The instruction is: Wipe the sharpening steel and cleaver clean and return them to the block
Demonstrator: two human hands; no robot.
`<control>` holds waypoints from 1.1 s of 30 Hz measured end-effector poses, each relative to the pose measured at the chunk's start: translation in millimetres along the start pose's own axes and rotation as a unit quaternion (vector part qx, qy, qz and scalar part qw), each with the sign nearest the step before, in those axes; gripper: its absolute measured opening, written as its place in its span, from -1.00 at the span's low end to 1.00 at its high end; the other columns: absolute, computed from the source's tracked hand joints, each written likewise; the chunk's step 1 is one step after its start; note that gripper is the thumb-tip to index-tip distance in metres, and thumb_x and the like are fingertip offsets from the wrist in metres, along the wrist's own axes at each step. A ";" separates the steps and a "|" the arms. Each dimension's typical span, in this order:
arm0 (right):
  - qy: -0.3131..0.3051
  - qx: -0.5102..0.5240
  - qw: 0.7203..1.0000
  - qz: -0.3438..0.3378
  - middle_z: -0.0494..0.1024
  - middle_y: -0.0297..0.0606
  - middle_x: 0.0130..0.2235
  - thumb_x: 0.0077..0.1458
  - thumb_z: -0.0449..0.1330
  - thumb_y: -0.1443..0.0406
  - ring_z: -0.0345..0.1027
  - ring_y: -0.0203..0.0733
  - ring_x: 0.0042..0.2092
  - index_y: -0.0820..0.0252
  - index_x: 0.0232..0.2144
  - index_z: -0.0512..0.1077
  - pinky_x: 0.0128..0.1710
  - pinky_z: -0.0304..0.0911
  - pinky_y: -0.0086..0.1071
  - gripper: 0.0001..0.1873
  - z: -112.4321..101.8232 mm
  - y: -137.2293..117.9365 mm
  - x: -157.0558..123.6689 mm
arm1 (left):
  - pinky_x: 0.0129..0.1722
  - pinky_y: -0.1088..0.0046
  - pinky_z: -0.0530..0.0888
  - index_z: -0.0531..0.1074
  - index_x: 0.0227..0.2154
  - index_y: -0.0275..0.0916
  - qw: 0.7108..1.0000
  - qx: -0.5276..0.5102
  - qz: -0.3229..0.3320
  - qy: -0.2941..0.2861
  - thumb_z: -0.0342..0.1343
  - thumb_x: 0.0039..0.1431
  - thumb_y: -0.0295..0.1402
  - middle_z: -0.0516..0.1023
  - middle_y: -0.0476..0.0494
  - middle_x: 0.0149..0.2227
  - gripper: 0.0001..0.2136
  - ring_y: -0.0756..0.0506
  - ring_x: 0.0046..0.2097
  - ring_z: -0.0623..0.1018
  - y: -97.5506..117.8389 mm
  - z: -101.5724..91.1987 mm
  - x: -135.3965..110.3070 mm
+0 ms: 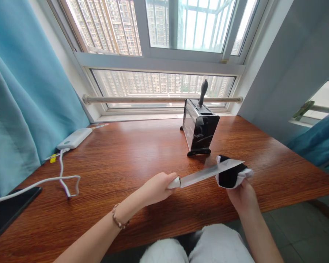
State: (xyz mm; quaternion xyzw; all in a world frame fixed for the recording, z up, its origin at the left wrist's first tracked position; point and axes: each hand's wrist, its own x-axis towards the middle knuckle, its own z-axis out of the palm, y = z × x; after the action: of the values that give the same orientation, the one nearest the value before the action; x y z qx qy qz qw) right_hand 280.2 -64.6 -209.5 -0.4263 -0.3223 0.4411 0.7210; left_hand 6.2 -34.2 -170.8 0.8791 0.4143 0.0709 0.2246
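My left hand is closed round the handle of a kitchen knife, held level over the front of the wooden table with the blade pointing right. My right hand grips a black and white cloth that is folded against the far part of the blade near its tip. A beaded bracelet circles my left wrist. Behind the knife stands a black knife block with one dark-handled tool sticking up from its top.
A white power bank lies at the table's back left, with a white cable looping toward the front. A dark phone lies at the front left edge. Blue curtains hang on both sides, and a window spans the back.
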 end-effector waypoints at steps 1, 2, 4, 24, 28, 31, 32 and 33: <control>-0.013 0.019 1.000 0.013 0.43 -0.22 -0.15 -0.03 0.04 0.08 0.30 -0.13 -0.09 0.13 -0.19 0.33 -0.07 0.19 -0.12 -0.62 -0.5 -0.3 -0.2 | -0.46 0.55 0.18 0.22 -0.39 -0.23 0.999 0.034 -0.012 0.021 -0.11 0.01 -0.43 0.38 -0.04 -0.46 -0.93 0.00 -0.43 0.36 -1.4 0.3 0.5; -0.023 0.033 0.999 0.025 0.42 -0.23 -0.13 -0.02 0.02 0.06 0.29 -0.13 -0.07 0.11 -0.18 0.33 -0.05 0.18 -0.13 -0.61 -1.6 -0.3 -0.2 | -0.44 0.54 0.20 0.21 -0.37 -0.23 0.997 0.067 -0.021 0.037 -0.12 0.01 -0.46 0.39 -0.07 -0.43 -0.90 -0.03 -0.40 0.38 -2.6 0.8 0.9; -0.030 0.043 0.998 0.046 0.43 -0.24 -0.13 0.00 0.00 0.07 0.29 -0.14 -0.07 0.10 -0.18 0.35 -0.03 0.16 -0.14 -0.62 -5.4 0.1 0.2 | -0.40 0.51 0.22 0.20 -0.33 -0.23 0.990 0.126 -0.035 0.057 -0.17 0.01 -0.51 0.39 -0.10 -0.38 -0.85 -0.06 -0.35 0.40 -4.2 2.8 1.8; 0.035 -0.025 0.996 0.073 0.47 -0.34 -0.51 -0.42 0.29 0.41 0.33 -0.26 -0.46 0.24 -0.58 0.41 -0.48 0.27 -0.42 -0.81 -23.0 2.3 -0.6 | -0.26 0.43 0.30 0.25 -0.28 -0.27 0.968 0.140 -0.125 0.168 -0.14 0.10 -0.33 0.35 -0.19 -0.33 -0.83 -0.12 -0.24 0.38 -7.4 16.9 7.5; 0.065 0.019 0.995 0.077 0.45 -0.43 -0.55 -0.48 0.29 0.48 0.30 -0.36 -0.51 0.21 -0.58 0.41 -0.52 0.23 -0.52 -0.75 -20.0 0.5 -2.0 | -0.28 0.43 0.29 0.29 -0.39 -0.27 0.964 0.160 -0.120 0.176 -0.11 0.06 -0.34 0.30 -0.16 -0.35 -0.86 -0.09 -0.27 0.36 -7.9 18.6 8.2; 0.071 0.022 0.994 0.081 0.46 -0.43 -0.54 -0.49 0.28 0.49 0.30 -0.36 -0.50 0.21 -0.59 0.42 -0.52 0.23 -0.53 -0.75 -19.4 0.7 -1.8 | -0.30 0.46 0.28 0.28 -0.46 -0.25 0.962 0.166 -0.119 0.180 -0.09 0.01 -0.38 0.27 -0.15 -0.34 -0.91 -0.07 -0.27 0.35 -6.8 18.1 8.1; 0.071 0.022 0.994 0.081 0.46 -0.43 -0.55 -0.49 0.28 0.49 0.30 -0.36 -0.50 0.21 -0.60 0.42 -0.52 0.23 -0.53 -0.76 -19.4 0.8 -1.6 | -0.32 0.46 0.28 0.27 -0.46 -0.25 0.963 0.164 -0.117 0.181 -0.08 0.00 -0.38 0.27 -0.14 -0.33 -0.93 -0.07 -0.27 0.35 -6.5 17.8 8.0; 0.070 0.022 0.994 0.080 0.46 -0.43 -0.56 -0.49 0.27 0.50 0.29 -0.37 -0.50 0.21 -0.61 0.41 -0.52 0.23 -0.53 -0.77 -19.4 0.9 -1.6 | -0.34 0.47 0.27 0.27 -0.45 -0.24 0.963 0.162 -0.115 0.181 -0.08 0.00 -0.38 0.27 -0.13 -0.33 -0.93 -0.07 -0.27 0.35 -6.4 17.5 7.8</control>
State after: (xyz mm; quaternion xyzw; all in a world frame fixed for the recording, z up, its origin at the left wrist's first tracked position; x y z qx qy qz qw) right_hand 295.6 -72.2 -218.7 -0.4647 -0.2262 0.4736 0.7132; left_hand 12.2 -30.6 -189.7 0.8226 0.5525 0.1344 0.0076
